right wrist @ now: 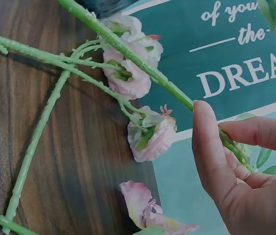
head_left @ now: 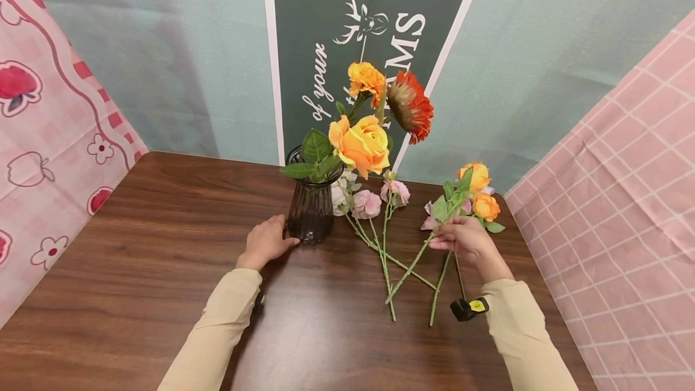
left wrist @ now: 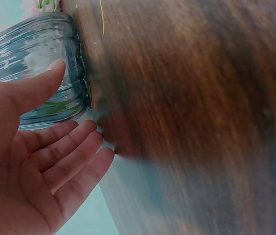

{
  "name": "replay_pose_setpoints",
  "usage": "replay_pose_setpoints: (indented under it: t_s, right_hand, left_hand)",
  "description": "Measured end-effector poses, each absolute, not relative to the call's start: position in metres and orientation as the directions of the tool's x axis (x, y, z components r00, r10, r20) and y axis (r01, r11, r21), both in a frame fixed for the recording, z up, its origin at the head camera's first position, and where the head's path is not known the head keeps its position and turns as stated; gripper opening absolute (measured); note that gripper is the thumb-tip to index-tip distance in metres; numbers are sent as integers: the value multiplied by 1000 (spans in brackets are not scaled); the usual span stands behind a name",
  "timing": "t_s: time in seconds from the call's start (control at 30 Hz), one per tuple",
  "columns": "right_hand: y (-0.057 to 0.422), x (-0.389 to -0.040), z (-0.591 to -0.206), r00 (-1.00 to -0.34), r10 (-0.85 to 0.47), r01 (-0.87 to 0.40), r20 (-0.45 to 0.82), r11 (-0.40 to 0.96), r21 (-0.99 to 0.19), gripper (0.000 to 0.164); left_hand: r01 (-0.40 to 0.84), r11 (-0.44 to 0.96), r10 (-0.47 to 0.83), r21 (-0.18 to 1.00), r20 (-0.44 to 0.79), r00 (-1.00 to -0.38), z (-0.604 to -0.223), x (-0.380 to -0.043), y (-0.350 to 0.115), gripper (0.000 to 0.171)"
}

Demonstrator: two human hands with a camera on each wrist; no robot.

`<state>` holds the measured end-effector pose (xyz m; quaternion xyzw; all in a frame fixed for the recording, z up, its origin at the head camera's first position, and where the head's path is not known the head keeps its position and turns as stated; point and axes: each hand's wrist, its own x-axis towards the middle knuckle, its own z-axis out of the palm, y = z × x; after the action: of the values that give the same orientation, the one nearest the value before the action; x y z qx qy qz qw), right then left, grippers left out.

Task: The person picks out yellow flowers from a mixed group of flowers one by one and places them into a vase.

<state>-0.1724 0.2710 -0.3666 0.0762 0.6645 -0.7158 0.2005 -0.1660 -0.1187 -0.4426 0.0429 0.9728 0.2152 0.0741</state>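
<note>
My left hand (head_left: 267, 240) is beside the base of a dark ribbed glass vase (head_left: 311, 216), its fingers loosely extended and the thumb near the glass. In the left wrist view the thumb overlaps the vase (left wrist: 11, 68); whether it touches cannot be told. The vase holds a yellow-orange rose (head_left: 361, 143), an orange ruffled flower (head_left: 366, 79) and a red flower (head_left: 415, 107). On the right, my right hand (head_left: 466, 241) pinches the green stem (right wrist: 143, 66) of an artificial orange rose (head_left: 473, 177) between thumb and fingers, with the stem slanting over the table.
Pale pink flowers (head_left: 367, 204) with crossed green stems lie right of the vase. Another orange rose (head_left: 485, 206) and a pinkish-purple flower (head_left: 430, 221) are around the right hand. A black wrist device (head_left: 468, 309) hangs under the right sleeve. Fabric backdrops (head_left: 624, 210) border the wooden table (head_left: 136, 270).
</note>
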Motion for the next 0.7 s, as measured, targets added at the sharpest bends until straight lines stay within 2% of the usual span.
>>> replay_pose_setpoints:
  t_s: [0.33, 0.7]
  right_hand:
    - [268, -173, -363, -927, -164, 355, -338, -95, -930, 16]
    - [262, -173, -351, -945, -190, 305, -265, -229, -924, 22]
  left_hand:
    - [48, 904, 113, 424, -128, -985, -443, -165, -118, 66]
    - [47, 904, 110, 425, -124, -986, -442, -165, -118, 64]
